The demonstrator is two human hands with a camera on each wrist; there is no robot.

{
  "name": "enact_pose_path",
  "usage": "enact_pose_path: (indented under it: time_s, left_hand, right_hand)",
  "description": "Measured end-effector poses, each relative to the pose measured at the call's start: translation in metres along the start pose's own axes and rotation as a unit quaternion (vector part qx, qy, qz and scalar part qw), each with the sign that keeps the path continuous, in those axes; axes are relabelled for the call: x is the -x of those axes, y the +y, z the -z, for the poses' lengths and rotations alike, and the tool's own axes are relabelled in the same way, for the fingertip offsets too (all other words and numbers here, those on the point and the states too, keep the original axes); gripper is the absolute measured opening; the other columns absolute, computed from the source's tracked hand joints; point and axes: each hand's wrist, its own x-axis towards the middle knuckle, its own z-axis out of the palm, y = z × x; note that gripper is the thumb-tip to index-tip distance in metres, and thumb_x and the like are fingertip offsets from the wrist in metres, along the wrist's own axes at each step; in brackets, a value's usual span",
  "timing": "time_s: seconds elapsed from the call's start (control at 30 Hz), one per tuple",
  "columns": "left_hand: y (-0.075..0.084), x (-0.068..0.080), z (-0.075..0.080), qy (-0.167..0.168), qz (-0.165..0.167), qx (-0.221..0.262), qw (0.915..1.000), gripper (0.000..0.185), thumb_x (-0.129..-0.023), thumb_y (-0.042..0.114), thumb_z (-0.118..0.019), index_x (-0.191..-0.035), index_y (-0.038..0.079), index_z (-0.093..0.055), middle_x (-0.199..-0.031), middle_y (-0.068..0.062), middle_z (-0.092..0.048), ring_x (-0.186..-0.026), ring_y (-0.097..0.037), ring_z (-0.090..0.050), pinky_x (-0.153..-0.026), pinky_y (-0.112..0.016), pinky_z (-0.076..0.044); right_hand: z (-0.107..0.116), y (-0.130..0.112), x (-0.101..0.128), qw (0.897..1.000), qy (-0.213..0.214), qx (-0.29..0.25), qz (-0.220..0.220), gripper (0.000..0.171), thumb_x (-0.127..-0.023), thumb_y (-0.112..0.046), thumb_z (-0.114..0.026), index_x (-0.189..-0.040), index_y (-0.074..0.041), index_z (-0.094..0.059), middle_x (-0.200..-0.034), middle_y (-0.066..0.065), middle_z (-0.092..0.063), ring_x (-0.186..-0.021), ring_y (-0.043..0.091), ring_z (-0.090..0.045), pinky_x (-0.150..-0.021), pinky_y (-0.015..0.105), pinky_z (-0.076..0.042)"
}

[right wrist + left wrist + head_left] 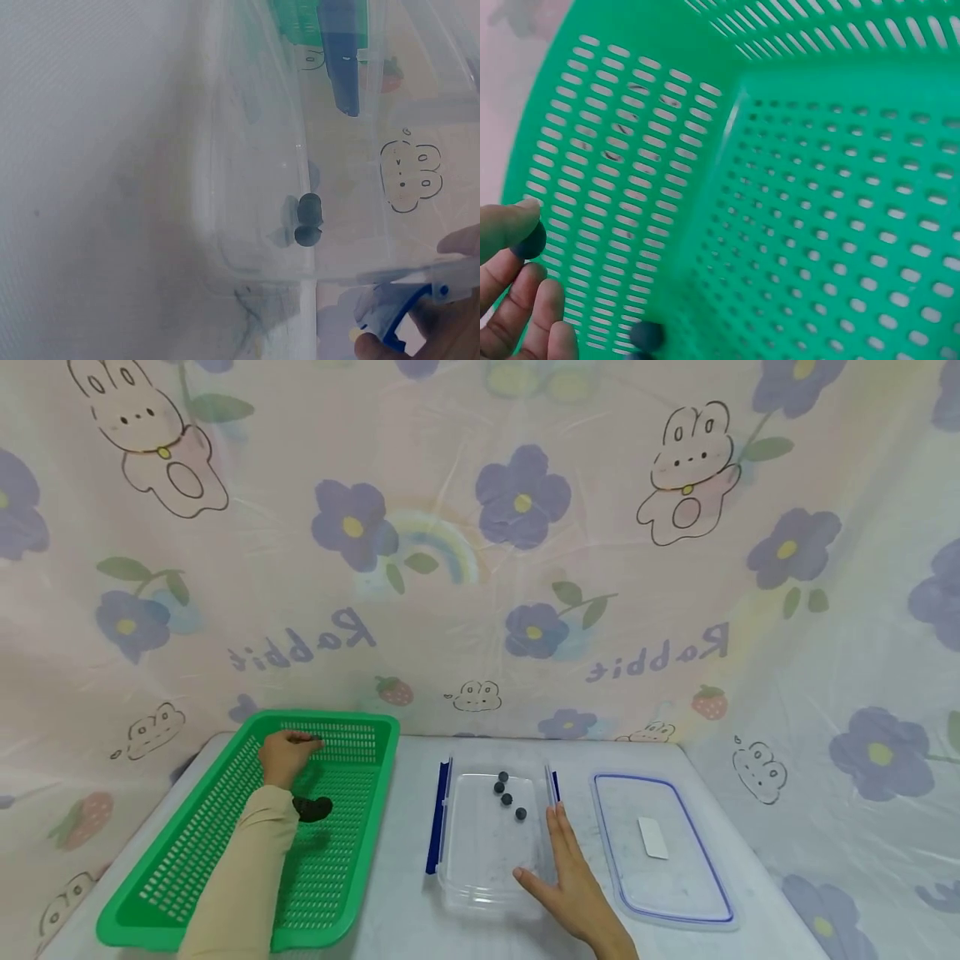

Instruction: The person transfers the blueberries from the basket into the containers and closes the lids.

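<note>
My left hand (298, 743) reaches into the far end of a green perforated basket (187, 860). In the left wrist view its thumb and fingers (514, 300) pinch a small dark blue ball (531, 241). Another dark ball (646, 336) lies blurred on the basket floor (840, 225). A clear plastic container (487, 852) stands in the middle with several dark balls (507, 798) at its far end. My right hand (564, 860) lies flat with straight fingers against the container's right side, thumb at its near corner. The right wrist view shows two of the balls (307, 220) through the clear wall.
A clear lid with a blue rim (660, 852) lies on the table to the right of the container. Blue latches (435, 818) hang on the container's sides. A dark lump (311, 808) sits by my left wrist. A flowered sheet (480, 543) backs the table.
</note>
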Motion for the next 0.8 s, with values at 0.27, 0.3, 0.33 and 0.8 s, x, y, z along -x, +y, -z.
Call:
enact_pose_path:
  time_s: [0.27,0.3,0.33,0.8]
  left_hand:
    - [0.022,0.002,0.01,0.006,-0.034,-0.006,0.9994,0.032,-0.091,0.018,-0.068,-0.111,-0.007,-0.063,-0.107,-0.025,-0.061,-0.096,-0.04,-0.056,-0.08,-0.053,-0.046]
    - [0.025,0.002,0.012,0.003,-0.04,-0.004,0.9992,0.032,-0.091,0.019,-0.068,-0.111,-0.006,-0.063,-0.106,-0.024,-0.061,-0.096,-0.039,-0.056,-0.08,-0.052,-0.046]
    - [0.029,0.002,0.014,0.001,-0.045,-0.003,0.999,0.033,-0.091,0.02,-0.069,-0.111,-0.006,-0.063,-0.105,-0.024,-0.061,-0.095,-0.038,-0.056,-0.081,-0.052,-0.046]
    - [0.08,0.022,0.027,-0.071,-0.155,-0.012,0.9852,0.036,-0.091,0.026,-0.07,-0.112,-0.002,-0.064,-0.11,-0.022,-0.063,-0.1,-0.038,-0.06,-0.082,-0.05,-0.048]
  right_hand:
    - [0.0,-0.001,-0.001,1.0,0.0,0.001,0.005,0.098,-0.087,-0.046,-0.068,-0.154,-0.001,-0.014,-0.16,0.017,-0.003,-0.142,0.042,-0.013,-0.106,0.063,-0.021]
    - [0.0,-0.001,-0.001,1.0,0.001,0.002,0.006,0.097,-0.087,-0.046,-0.068,-0.154,-0.001,-0.014,-0.16,0.016,-0.003,-0.142,0.042,-0.013,-0.106,0.063,-0.021]
    - [0.0,-0.001,-0.001,1.0,0.002,0.003,0.008,0.097,-0.087,-0.047,-0.068,-0.154,-0.001,-0.014,-0.16,0.016,-0.002,-0.142,0.042,-0.013,-0.106,0.062,-0.021]
    - [0.0,0.001,0.0,1.0,0.003,-0.001,0.006,0.097,-0.088,-0.047,-0.068,-0.154,-0.002,-0.014,-0.16,0.016,-0.002,-0.143,0.041,-0.011,-0.106,0.063,-0.021]
